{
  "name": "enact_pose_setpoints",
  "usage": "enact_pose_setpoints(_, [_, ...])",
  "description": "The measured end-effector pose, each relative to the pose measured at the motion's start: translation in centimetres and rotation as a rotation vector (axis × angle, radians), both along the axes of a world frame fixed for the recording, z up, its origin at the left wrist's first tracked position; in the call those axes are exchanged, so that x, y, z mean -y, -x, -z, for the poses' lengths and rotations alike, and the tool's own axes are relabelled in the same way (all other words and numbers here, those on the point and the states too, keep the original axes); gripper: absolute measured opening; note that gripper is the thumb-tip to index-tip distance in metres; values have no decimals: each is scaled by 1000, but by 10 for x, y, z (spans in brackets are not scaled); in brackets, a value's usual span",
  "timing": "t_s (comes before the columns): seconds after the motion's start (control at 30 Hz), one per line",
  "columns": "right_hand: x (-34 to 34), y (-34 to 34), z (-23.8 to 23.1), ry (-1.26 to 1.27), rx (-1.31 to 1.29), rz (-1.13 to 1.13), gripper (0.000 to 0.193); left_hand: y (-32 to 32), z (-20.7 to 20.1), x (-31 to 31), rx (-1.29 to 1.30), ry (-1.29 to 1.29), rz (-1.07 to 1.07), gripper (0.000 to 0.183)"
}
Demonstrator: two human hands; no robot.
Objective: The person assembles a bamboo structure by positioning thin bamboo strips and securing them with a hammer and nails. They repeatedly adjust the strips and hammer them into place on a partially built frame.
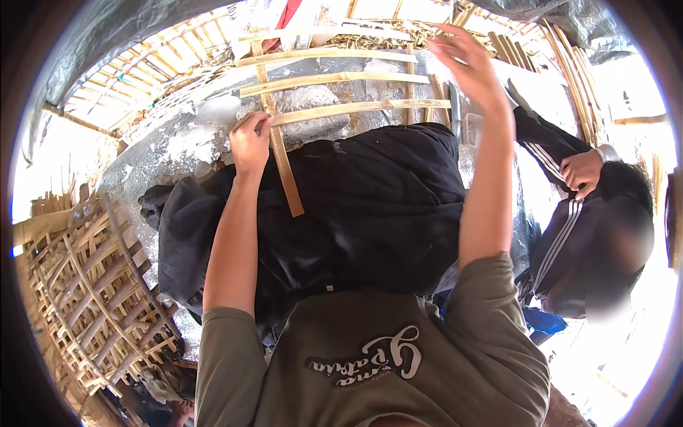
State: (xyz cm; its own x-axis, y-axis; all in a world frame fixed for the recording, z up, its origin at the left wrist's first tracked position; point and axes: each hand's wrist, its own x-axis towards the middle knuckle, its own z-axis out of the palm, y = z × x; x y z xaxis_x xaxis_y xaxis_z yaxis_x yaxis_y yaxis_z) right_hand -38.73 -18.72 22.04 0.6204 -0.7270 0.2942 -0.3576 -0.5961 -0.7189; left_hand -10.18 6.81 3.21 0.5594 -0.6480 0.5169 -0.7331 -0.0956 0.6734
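Note:
A lattice of pale bamboo strips lies ahead of me, with several crosswise strips over two lengthwise ones. My left hand [251, 140] is closed in a pinch at the left end of the nearest cross strip [356, 109], where it meets the long left strip [285, 174]. That strip's near end reaches over the black cloth [370, 185] across my lap. My right hand [466, 65] is raised beyond the right ends of the cross strips, fingers stretched out and apart, apparently holding nothing. Below it lies a narrow, dark blade-like tool [454, 107].
A person in dark clothes with white stripes [562, 242] sits close on my right. Stacked woven bamboo panels [92, 285] stand at the left. Silvery plastic sheeting [171, 146] lies under the lattice. Bamboo poles [569, 85] and shavings [377, 43] are at the far side.

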Motion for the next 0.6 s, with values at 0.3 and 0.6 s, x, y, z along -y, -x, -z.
enact_pose_setpoints(0.3, [-54, 272, 152, -107, -839, 689, 56, -3, -1, -4, -11, -23, -2, 7])
enact_pose_setpoints(0.6, [-134, 334, 245, -370, -967, 832, 22, -1, 0, -2, 3, 0, -9, 7])
